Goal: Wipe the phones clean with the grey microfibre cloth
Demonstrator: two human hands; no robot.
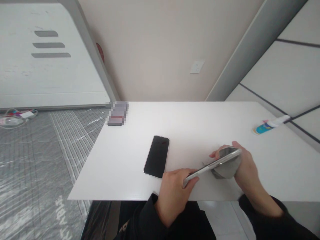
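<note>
Head view: slim device (209, 166) slanted between both hands (175, 186) (246, 166).

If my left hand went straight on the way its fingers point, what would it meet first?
Beyond the slim device it grips, your left hand would probably meet the grey cloth at your right hand, though depth is hard to judge here.

White lettering (61, 213) on floor film (37, 173), label (264, 128) on bottle (277, 122), neither legible
</note>
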